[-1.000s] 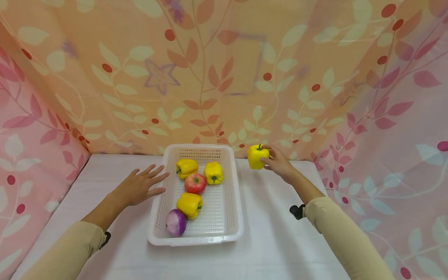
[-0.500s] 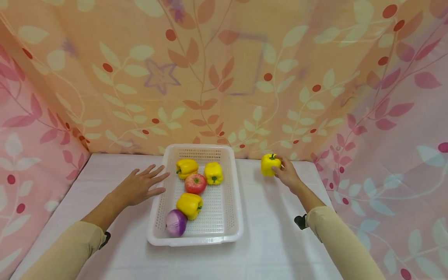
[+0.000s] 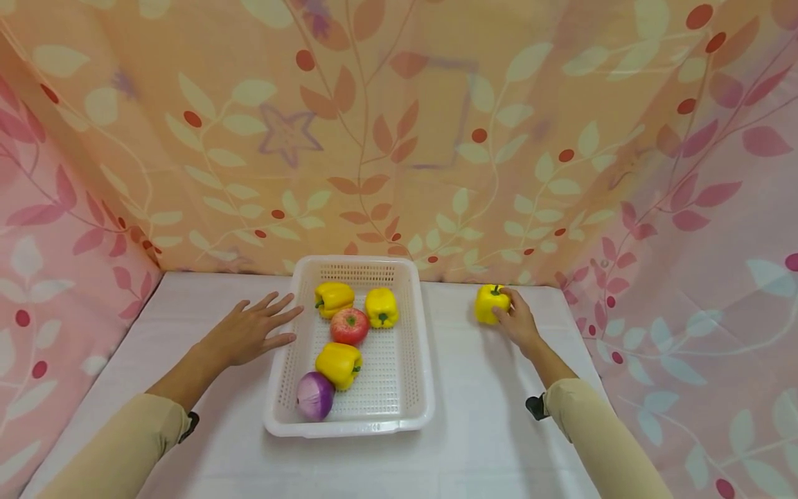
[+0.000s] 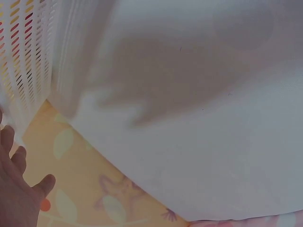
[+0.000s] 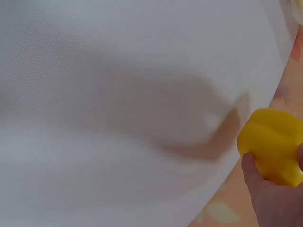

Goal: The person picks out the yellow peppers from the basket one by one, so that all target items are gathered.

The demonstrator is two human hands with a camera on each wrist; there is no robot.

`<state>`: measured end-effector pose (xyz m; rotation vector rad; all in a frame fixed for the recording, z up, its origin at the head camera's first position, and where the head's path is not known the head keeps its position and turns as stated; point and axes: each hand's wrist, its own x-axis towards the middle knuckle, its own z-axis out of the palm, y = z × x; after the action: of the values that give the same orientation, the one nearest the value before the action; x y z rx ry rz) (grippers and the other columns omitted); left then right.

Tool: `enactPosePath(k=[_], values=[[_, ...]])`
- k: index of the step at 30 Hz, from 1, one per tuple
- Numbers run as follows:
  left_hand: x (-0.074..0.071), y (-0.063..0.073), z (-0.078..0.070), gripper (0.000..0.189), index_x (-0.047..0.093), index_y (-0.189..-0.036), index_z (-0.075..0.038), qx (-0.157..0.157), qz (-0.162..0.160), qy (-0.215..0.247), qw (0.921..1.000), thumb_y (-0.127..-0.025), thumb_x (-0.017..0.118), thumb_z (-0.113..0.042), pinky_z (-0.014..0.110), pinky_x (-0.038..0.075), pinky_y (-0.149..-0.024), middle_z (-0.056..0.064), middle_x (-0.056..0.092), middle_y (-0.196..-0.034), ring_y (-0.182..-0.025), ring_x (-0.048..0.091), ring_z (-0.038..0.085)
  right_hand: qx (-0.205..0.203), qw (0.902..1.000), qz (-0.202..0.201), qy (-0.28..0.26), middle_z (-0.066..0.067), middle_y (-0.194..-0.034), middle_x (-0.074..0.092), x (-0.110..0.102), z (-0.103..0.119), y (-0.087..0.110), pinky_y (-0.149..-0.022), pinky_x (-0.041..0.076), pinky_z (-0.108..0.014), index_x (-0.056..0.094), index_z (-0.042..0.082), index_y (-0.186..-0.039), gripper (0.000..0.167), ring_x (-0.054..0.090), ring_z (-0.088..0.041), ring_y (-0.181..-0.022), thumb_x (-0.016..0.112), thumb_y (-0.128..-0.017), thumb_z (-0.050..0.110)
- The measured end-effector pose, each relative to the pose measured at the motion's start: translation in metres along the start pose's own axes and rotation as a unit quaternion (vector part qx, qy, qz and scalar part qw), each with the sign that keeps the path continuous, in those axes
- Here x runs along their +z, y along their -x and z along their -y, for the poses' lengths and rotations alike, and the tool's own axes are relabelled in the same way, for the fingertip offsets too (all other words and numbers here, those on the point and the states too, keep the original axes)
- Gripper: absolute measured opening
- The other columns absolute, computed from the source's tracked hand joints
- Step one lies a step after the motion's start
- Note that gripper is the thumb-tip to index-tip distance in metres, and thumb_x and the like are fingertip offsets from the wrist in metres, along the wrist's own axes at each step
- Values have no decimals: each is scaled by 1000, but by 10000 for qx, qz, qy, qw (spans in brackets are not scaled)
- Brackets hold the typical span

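Note:
My right hand (image 3: 519, 321) grips a yellow bell pepper (image 3: 491, 303), stem up, over the right part of the table. In the right wrist view the thumb presses the side of this yellow pepper (image 5: 272, 144). My left hand (image 3: 249, 334) has its fingers spread beside the left rim of a white plastic basket (image 3: 426, 374). Inside the basket lie a yellow pepper (image 3: 334, 299) at the back left, another yellow pepper (image 3: 382, 308) at the back right, a red apple (image 3: 350, 326), a third yellow pepper (image 3: 339, 366) and a purple onion (image 3: 315, 396).
A white cloth covers the table (image 3: 464, 430). Behind it hangs an orange curtain (image 3: 399, 138) with a leaf pattern, and pink patterned curtains (image 3: 704, 277) close off both sides. The basket's perforated wall (image 4: 28, 52) rises close to the left hand.
My right hand has carried the yellow bell pepper rightward and lower, away from the basket. The left hand and the basket's contents have stayed in place.

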<state>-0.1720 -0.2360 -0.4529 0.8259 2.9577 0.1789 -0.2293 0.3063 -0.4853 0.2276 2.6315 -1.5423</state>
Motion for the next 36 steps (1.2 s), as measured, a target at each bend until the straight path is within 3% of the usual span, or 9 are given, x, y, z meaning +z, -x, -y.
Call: enactPosePath(k=[12,18,36], values=[[0,0,-2,65,40,-153,-19,-44,34,107,9999,-100,49,-55,73,25,-107,14,33,-159,-145,28,44,-85,9980,-588,223,-24,-160,24,-2,-21,3,-118,24,-52,31,3,-151,55,26,-43,-146,53,-101,4],[0,0,-2,65,39,-154,-20,-81,72,128,9999,-100,47,-56,72,24,-108,14,31,-160,-145,27,44,49,9980,-549,323,-21,-162,23,-6,-28,1,-119,20,-51,26,5,-154,58,21,-39,-149,51,-102,9],[-1,0,-3,64,40,-153,-19,-73,29,91,9999,-100,50,-53,72,25,-107,14,33,-159,-144,29,44,119,9985,-478,247,-16,-162,24,-10,-28,2,-119,22,-55,26,8,-156,67,25,-43,-145,60,-100,21]])
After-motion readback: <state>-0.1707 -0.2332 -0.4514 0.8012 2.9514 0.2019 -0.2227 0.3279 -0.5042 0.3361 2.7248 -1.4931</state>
